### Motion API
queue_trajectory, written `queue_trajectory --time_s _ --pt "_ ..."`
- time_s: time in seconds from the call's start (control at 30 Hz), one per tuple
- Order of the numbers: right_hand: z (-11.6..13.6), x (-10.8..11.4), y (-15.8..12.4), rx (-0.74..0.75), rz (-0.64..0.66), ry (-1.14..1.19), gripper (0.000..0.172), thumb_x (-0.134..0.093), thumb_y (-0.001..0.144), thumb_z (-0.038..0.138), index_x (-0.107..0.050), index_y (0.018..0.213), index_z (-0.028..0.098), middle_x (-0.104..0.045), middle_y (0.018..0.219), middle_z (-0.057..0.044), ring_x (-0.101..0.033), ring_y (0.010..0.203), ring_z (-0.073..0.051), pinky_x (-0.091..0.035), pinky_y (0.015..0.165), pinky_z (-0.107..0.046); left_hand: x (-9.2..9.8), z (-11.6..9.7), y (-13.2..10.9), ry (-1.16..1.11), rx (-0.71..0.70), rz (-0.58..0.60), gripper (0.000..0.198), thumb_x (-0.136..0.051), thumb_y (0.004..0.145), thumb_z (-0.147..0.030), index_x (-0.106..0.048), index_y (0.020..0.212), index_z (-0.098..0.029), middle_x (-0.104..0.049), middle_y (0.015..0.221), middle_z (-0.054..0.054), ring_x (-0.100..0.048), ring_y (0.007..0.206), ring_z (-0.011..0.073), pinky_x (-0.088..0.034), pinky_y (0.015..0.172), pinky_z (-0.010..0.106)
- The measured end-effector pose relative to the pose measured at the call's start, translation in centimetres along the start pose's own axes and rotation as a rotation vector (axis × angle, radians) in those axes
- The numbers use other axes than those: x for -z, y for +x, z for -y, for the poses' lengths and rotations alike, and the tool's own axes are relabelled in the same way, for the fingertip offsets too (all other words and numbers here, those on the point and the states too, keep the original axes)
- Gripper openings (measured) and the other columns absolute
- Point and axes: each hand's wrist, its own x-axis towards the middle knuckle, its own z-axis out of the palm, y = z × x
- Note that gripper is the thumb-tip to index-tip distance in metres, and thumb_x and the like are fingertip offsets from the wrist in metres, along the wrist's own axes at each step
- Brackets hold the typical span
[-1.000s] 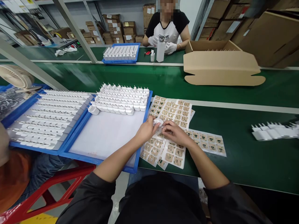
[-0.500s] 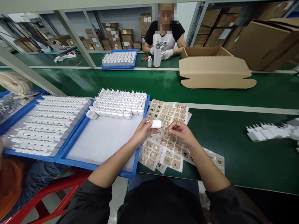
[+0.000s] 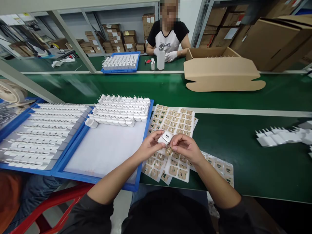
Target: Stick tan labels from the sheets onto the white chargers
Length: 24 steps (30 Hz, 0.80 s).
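Observation:
A white charger plug (image 3: 165,137) is gripped by my left hand (image 3: 151,145), its end with a dark slot turned up toward me. Close beside it, my right hand (image 3: 185,148) has thumb and forefinger pinched on a small tan sticker (image 3: 168,150), just under the plug. Whether the sticker touches the plug I cannot tell. Beneath both hands lie overlapping sticker sheets (image 3: 177,165) with rows of tan pieces. To the left, a blue tray (image 3: 102,154) holds rows of white charger plugs (image 3: 122,109) with their prongs up, in its far part.
Another blue tray (image 3: 55,172) full of plugs adjoins on the left. More plugs (image 3: 278,138) stand on the green table at right. Beyond a rail, a co-worker (image 3: 168,35) in white gloves sits near a bottle (image 3: 161,58) and an open cardboard box (image 3: 221,73). A fan (image 3: 11,91) stands far left.
My left hand has turned the plug so its slotted end faces me. My right hand has come nearer to it with the sticker, and both hands sit slightly lower.

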Motion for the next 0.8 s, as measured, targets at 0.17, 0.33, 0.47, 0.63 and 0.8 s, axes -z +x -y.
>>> queue_trajectory --time_s 0.17,0.33,0.47,0.63,0.8 --pt "0.0 -0.3 -0.3 -0.006 0.025 -0.032 0.009 -0.075 0.086 0.028 -0.067 0.087 0.022 -0.065 0.083 -0.003 -0.062 0.074 -0.016 -0.053 0.068 -0.029 0.0 -0.6 -0.2 0.477 -0.207 -0.047 0.049 -0.073 0.083 -0.040 -0.060 0.128 -0.023 -0.058 0.131 0.013 -0.057 0.123 0.0285 -0.051 0.102 0.044" --pt "0.2 -0.5 -0.4 -0.031 0.079 -0.048 0.006 -0.072 0.089 0.024 -0.067 0.092 0.023 -0.065 0.087 -0.003 -0.063 0.078 -0.016 -0.054 0.072 -0.030 0.1 -1.1 -0.2 0.738 -0.321 -0.092 0.047 -0.070 0.086 -0.033 -0.058 0.130 -0.024 -0.066 0.123 0.011 -0.063 0.115 0.0267 -0.052 0.100 0.044" --pt "0.6 -0.3 -0.4 0.033 -0.016 -0.094 0.015 -0.070 0.090 0.022 -0.063 0.103 0.025 -0.063 0.086 -0.001 -0.061 0.078 -0.015 -0.052 0.071 -0.028 -0.1 -1.1 -0.4 0.801 -0.446 -0.114 0.047 -0.068 0.085 -0.021 -0.056 0.130 -0.023 -0.069 0.123 0.010 -0.066 0.113 0.0247 -0.053 0.098 0.041" --pt "0.7 -0.4 -0.2 0.054 -0.180 -0.099 0.018 -0.070 0.090 0.023 -0.060 0.105 0.026 -0.062 0.083 0.000 -0.060 0.074 -0.013 -0.050 0.070 -0.027 -0.6 -1.1 -0.4 0.840 -0.610 -0.051 0.049 -0.065 0.083 -0.013 -0.055 0.130 -0.021 -0.069 0.123 0.011 -0.065 0.116 0.0239 -0.052 0.101 0.042" --pt "0.4 -0.7 -0.2 0.011 -0.206 -0.108 0.021 -0.071 0.090 0.026 -0.059 0.107 0.026 -0.062 0.082 0.001 -0.060 0.073 -0.014 -0.051 0.069 -0.029 -0.8 -1.2 -0.4 0.866 -0.597 -0.024 0.048 -0.064 0.086 -0.015 -0.054 0.132 -0.022 -0.069 0.123 0.011 -0.066 0.113 0.0231 -0.054 0.098 0.040"
